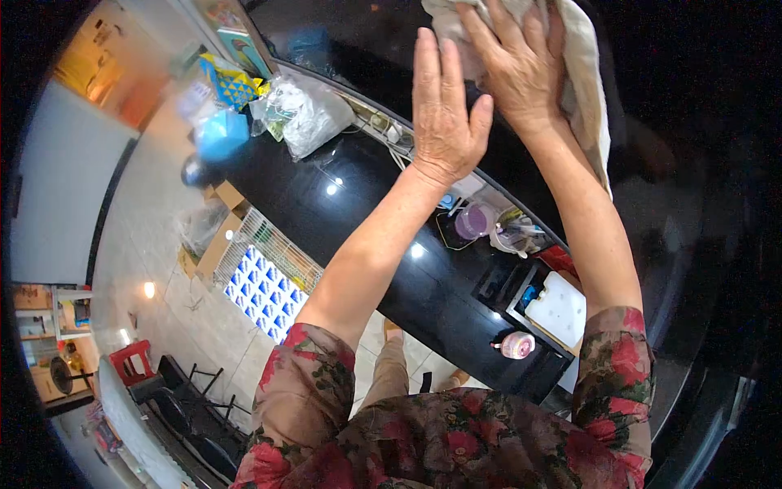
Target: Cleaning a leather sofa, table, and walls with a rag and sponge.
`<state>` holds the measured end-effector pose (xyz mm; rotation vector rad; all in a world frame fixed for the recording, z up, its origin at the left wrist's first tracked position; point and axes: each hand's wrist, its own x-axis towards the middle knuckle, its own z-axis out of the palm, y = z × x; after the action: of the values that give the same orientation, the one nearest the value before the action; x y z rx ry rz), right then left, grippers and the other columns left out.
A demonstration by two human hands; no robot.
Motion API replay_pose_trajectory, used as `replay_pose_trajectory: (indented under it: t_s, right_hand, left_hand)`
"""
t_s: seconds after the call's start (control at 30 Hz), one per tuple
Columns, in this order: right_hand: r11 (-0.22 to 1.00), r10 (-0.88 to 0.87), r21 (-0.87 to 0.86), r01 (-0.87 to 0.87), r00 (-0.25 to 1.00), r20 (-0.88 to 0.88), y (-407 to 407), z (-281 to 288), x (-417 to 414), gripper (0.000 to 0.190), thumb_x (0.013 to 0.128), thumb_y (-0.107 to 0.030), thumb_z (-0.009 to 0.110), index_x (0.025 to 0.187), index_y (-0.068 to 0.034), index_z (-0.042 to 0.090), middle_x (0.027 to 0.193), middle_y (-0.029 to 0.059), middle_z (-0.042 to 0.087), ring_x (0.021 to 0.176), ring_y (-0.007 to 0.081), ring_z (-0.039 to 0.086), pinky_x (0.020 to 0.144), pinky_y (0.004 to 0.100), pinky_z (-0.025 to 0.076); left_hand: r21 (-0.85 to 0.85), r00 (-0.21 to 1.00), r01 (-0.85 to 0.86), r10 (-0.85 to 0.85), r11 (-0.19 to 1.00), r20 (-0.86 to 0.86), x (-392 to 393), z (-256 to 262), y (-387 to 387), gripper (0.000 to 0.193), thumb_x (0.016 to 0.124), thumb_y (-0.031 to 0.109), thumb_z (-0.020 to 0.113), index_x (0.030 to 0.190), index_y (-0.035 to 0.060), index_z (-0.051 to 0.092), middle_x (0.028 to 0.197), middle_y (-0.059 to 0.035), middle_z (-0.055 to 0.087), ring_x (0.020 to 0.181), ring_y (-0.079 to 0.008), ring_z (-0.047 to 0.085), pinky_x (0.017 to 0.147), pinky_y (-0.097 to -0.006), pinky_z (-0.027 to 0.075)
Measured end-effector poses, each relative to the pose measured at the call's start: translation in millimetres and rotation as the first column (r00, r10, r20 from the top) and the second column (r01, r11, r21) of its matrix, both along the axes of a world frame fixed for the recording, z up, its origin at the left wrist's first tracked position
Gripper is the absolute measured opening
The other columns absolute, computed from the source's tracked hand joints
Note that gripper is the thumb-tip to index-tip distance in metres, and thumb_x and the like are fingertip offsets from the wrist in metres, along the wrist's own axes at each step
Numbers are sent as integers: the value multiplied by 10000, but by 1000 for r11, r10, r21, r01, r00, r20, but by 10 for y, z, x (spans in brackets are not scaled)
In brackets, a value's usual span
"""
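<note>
My right hand (524,76) presses a cream cloth (589,79) against a large glossy black panel (379,55), fingers spread over the fabric. The cloth bunches above the fingers, and one long edge hangs down beside my right wrist. My right thumb is not clearly visible. To its left, my left hand (446,116) is raised flat with nothing in it, thumb apart from the fingers. Its back faces me, and I cannot tell whether the palm touches the panel.
Below the panel runs a black glossy counter (360,202). On it are plastic bags (311,116), a purple container (473,221), a white board (557,308) and a pink-lidded cup (516,346). Cables (397,143) lie along the back. A wire rack (275,244) and cardboard box (219,247) stand left.
</note>
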<state>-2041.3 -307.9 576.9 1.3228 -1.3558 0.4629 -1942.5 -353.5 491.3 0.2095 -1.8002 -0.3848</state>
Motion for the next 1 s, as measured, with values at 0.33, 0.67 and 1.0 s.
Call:
replay_pose_trajectory:
  t_s: [0.33,0.67,1.0]
  right_hand:
    - [994,98,73,-85,977,-189,-1336,-689,100,446,799,-245,519,1115,61,594,1315,224,476,1257,370,412,1091,521,246]
    - [705,-83,564,429,841,-535,-695,-2072,37,481,869,-258,459,1304,-56,493,1393,152,417,1334,374,282,1092,576,224]
    - [742,-183,662,106,982,48,1672,-2032,-169,472,769,-116,532,1236,-58,500,1412,48,413,1252,238,418,1017,365,376]
  left_hand:
    - [435,970,-229,241,871,27,491,-803,-601,583,968,244,378,1388,-115,191,1456,-327,148,1357,-437,188,1116,-443,169]
    - [554,978,-144,31,820,208,389,-1644,-12,582,975,275,344,1399,-95,197,1456,-315,166,1354,-429,195,1116,-441,166]
    - [584,946,31,-213,811,246,-80,-1880,1547,583,942,222,392,1387,-114,220,1446,-322,185,1352,-434,205,1121,-434,157]
